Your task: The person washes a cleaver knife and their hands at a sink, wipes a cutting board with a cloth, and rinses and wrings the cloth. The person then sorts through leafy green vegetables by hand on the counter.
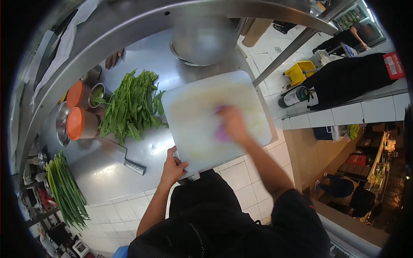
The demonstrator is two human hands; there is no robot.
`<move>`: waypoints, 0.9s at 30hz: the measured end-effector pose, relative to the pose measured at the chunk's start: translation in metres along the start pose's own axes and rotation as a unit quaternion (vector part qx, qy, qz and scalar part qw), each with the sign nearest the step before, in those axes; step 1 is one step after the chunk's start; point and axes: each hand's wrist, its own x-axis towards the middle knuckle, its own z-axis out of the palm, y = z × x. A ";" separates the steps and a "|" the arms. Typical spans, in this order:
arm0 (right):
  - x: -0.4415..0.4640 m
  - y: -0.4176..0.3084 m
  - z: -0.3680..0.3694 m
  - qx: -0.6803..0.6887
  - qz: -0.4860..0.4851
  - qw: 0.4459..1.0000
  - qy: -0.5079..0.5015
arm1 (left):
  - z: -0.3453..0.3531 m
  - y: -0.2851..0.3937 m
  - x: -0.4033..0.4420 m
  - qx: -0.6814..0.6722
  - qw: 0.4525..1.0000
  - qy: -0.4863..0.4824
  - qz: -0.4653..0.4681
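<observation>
1. Black fabric clothing (pixel 206 228) of the wearer fills 6 o'clock.
2. At 7 o'clock, the left hand (pixel 173 167) grasps the corner of a white rectangular plastic cutting board (pixel 193 103), thumb at its edge.
3. Near the centre, the right hand (pixel 233 122) is over a soft-looking purple item (pixel 223 134) on the board; blur hides whether the fingers are clenched.
4. Work on the board looks unfinished: yellowish stains show; how much is done, I cannot tell.
5. Left of the board, between 9 and 10 o'clock, lies a leafy green heap (pixel 131 105), apparently uncut; long green spring onions (pixel 64 189) lie at 8.
6. Beneath, a shiny steel worktop (pixel 97 174) also bears a broad-bladed knife (pixel 115 150) and 2 orange-lidded tubs (pixel 76 123) near 9.
7. Another person's hand (pixel 114 59) rests at 10.
8. Beyond are white floor tiles (pixel 264 180) and a yellow plastic bucket (pixel 299 73) at 2.
</observation>
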 end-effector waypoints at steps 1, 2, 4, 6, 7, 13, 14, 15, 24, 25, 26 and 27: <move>0.002 0.042 -0.041 -0.032 0.101 0.994 0.019 | 0.000 0.004 -0.001 0.000 1.000 -0.001 -0.011; 0.003 0.066 -0.089 -0.090 0.169 0.981 0.024 | -0.001 0.002 -0.002 -0.002 1.000 0.002 -0.009; -0.017 0.098 -0.141 -0.275 0.200 0.939 -0.047 | 0.002 -0.004 -0.002 -0.018 1.000 0.007 0.008; -0.025 0.136 -0.144 -0.192 0.190 0.961 0.055 | 0.001 0.003 0.005 -0.017 0.999 0.005 0.026; 0.000 0.049 -0.140 -0.131 0.222 0.959 0.122 | 0.002 -0.006 -0.001 -0.011 1.000 0.000 0.015; -0.021 -0.155 0.002 0.118 -0.079 0.989 0.046 | 0.007 -0.011 0.001 -0.007 1.000 0.017 0.021; -0.028 -0.143 0.002 0.135 -0.106 0.985 0.006 | 0.007 -0.013 0.004 -0.005 1.000 0.016 0.017; -0.038 -0.125 0.003 0.154 -0.136 0.978 -0.040 | 0.008 -0.014 0.007 -0.004 0.999 0.015 0.028; -0.081 0.121 -0.260 -0.088 0.344 0.914 0.195 | 0.012 -0.019 -0.008 -0.015 1.000 0.023 -0.003; -0.056 0.084 -0.255 -0.003 0.269 0.915 0.301 | 0.011 -0.021 -0.007 0.056 0.997 0.038 0.026; -0.033 0.033 -0.250 0.079 0.314 0.915 0.241 | 0.007 -0.018 -0.001 0.130 0.988 0.056 0.058; -0.017 -0.007 -0.237 0.159 0.357 0.903 0.179 | 0.002 -0.001 -0.009 0.182 0.978 0.063 0.077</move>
